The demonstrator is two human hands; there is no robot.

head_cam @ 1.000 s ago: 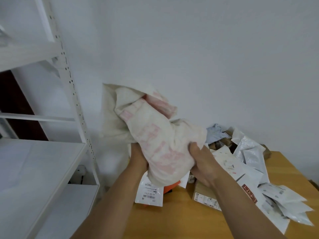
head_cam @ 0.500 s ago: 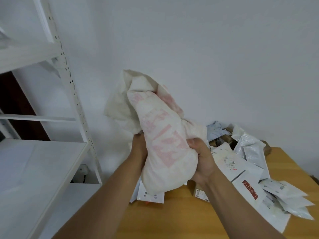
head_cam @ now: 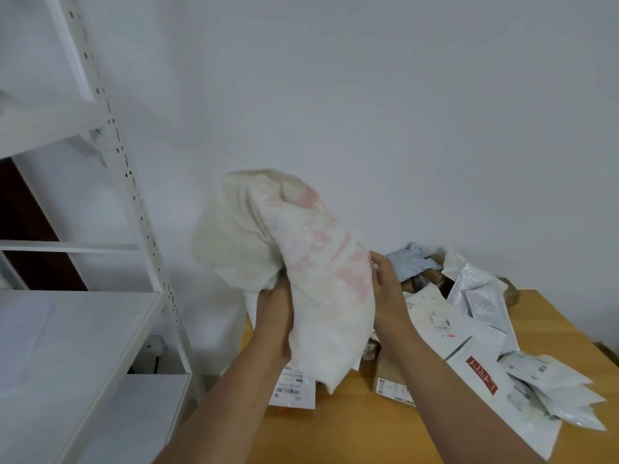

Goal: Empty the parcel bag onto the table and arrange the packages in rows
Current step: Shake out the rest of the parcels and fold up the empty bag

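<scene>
The crumpled white parcel bag (head_cam: 321,283) with faded red print hangs above the table's left end. My left hand (head_cam: 274,313) grips a fold of it from the left. The palm and straight fingers of my right hand (head_cam: 385,286) press against its right side. Packages lie heaped on the wooden table (head_cam: 335,433): a white labelled mailer (head_cam: 294,386) under the bag, a cardboard box (head_cam: 390,380), a white mailer with a red mark (head_cam: 479,376), silver mailers (head_cam: 475,293) and a grey-blue one (head_cam: 412,259) by the wall.
A white metal shelving unit (head_cam: 67,329) stands at the left, close to the table's left edge. The white wall (head_cam: 368,112) runs right behind the table. More flat white pouches (head_cam: 556,393) spill toward the table's right side.
The bag has been lifted and turned, its bulk now standing higher to the left. My right hand has loosened from a grip to a flat press on the bag's side.
</scene>
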